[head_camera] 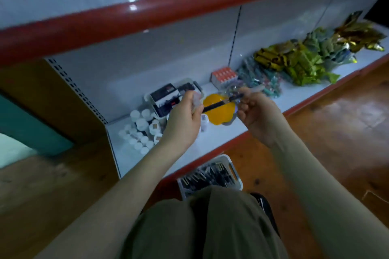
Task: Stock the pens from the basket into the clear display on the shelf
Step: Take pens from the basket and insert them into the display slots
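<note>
A dark pen (223, 103) hangs level between both hands above the shelf. My left hand (185, 120) grips one end of it, fingers curled. My right hand (254, 111) pinches the other end. Just behind my left hand stands the clear display (195, 87), holding dark packs of pens. On the floor near my knee sits a white basket (236, 176) with several dark pens in it. The frame is blurred, so I cannot make out whether a cap is on the pen.
The white shelf (212, 143) has a red front lip. Several white jars (139, 130) crowd its left end. A yellow round item (219, 113) lies under the pen. An orange box (224, 75) and foil-wrapped packets (299, 63) fill the right side. A red-edged upper shelf (147, 17) overhangs.
</note>
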A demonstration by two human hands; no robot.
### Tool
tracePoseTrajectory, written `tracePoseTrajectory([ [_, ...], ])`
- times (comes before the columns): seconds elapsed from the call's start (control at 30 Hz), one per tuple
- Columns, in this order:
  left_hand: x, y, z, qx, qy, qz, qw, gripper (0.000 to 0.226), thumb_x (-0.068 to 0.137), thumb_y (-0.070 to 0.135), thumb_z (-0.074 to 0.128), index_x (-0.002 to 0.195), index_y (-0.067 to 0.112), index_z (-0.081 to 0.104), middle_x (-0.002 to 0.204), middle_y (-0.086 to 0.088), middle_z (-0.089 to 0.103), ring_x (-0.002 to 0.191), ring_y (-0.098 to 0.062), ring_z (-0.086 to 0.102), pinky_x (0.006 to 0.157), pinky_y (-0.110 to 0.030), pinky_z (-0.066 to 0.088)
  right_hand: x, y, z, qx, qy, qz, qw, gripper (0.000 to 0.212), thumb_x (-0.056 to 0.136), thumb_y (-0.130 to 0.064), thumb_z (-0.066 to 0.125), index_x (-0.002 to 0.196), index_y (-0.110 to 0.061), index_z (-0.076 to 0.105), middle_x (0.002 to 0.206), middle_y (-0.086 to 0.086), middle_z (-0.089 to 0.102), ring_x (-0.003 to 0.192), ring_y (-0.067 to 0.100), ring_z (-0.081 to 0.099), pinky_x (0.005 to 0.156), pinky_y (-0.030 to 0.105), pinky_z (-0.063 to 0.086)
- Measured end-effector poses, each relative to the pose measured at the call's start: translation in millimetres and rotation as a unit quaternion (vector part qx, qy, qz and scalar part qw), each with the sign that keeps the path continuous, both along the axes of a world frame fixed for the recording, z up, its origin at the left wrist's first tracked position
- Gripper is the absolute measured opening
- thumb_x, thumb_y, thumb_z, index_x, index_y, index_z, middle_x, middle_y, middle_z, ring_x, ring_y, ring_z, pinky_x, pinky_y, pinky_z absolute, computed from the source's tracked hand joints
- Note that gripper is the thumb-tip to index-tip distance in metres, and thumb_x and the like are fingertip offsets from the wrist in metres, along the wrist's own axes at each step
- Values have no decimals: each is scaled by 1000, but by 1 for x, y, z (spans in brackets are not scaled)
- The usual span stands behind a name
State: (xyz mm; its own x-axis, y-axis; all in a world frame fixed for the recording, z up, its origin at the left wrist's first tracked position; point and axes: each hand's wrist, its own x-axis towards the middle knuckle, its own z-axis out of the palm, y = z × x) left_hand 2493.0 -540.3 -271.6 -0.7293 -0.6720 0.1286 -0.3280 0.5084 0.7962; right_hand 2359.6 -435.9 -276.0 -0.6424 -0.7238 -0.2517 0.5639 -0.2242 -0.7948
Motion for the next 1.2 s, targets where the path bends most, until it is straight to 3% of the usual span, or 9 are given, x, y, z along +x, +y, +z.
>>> tracePoseTrajectory([
  [0.1, 4, -2, 37, 25, 21, -2, 999, 15, 98, 16, 44, 106, 4, 47, 97, -20, 60, 87, -32, 56, 74, -40, 42, -2, -22, 47, -61, 40, 7, 997, 4, 87, -10, 53, 87, -6, 55, 56, -6, 53, 49, 5, 50, 47, 16, 43],
  [0.17, 6, -4, 60, 33, 58, 7, 998, 5, 97, 13, 45, 101, 12, 45, 89, -11, 60, 83, -28, 59, 73, -35, 45, -3, -34, 74, -63, 93, 6, 994, 14, 82, -12, 60, 93, -6, 55, 68, 0, 56, 58, 8, 55, 53, 18, 47],
  [0.23, 7, -8, 81, 43, 87, 15, 995, 9, 96, 11, 47, 106, 13, 46, 86, 2, 57, 80, -18, 60, 68, -20, 46, 0, -42, 99, -55, 151, 7, 987, 12, 84, -11, 61, 95, -9, 56, 75, 3, 57, 63, 10, 59, 58, 19, 51],
  [0.33, 10, -18, 112, 32, 112, 23, 993, 22, 95, 12, 50, 115, 14, 43, 86, -16, 61, 77, -25, 60, 65, -24, 45, 4, -53, 136, -55, 198, -31, 978, 10, 89, -5, 58, 92, -14, 58, 63, -3, 63, 56, 8, 61, 59, 19, 55],
  [0.47, 17, -37, 158, 37, 176, 41, 983, 34, 95, 15, 50, 126, 16, 37, 73, -6, 58, 59, -8, 57, 54, -11, 44, -4, -69, 186, -85, 216, -69, 970, 14, 87, -4, 60, 97, -13, 56, 62, -1, 67, 55, 11, 66, 57, 19, 55],
  [0.63, 24, -73, 206, 98, 280, 83, 951, 23, 95, 14, 49, 118, 16, 47, 52, 5, 55, 46, -7, 54, 55, -23, 47, -15, -105, 232, -95, 260, -61, 959, 12, 88, -6, 60, 90, -17, 56, 70, 6, 66, 55, 12, 67, 57, 20, 55],
  [0.77, 30, -98, 232, 172, 361, 129, 907, 18, 96, 9, 47, 111, 19, 50, 74, -4, 56, 50, -8, 60, 54, -26, 49, -16, -150, 254, -63, 369, -53, 926, 14, 88, -10, 61, 101, -12, 57, 78, 9, 68, 62, 15, 69, 59, 22, 56],
  [0.93, 41, -121, 246, 216, 418, 155, 869, 16, 97, 12, 46, 110, 17, 53, 84, -8, 63, 64, -15, 63, 50, -25, 50, -7, -208, 271, -49, 457, -35, 888, 18, 90, -12, 59, 107, -16, 55, 85, 8, 67, 67, 18, 68, 64, 24, 56],
  [1.2, 55, -144, 255, 175, 406, 214, 871, 10, 95, 28, 49, 102, 28, 56, 101, -1, 70, 84, -16, 68, 93, -51, 44, 0, -273, 274, -43, 528, 1, 848, 24, 92, -10, 56, 116, -10, 56, 84, 7, 63, 65, 16, 63, 63, 27, 52],
])
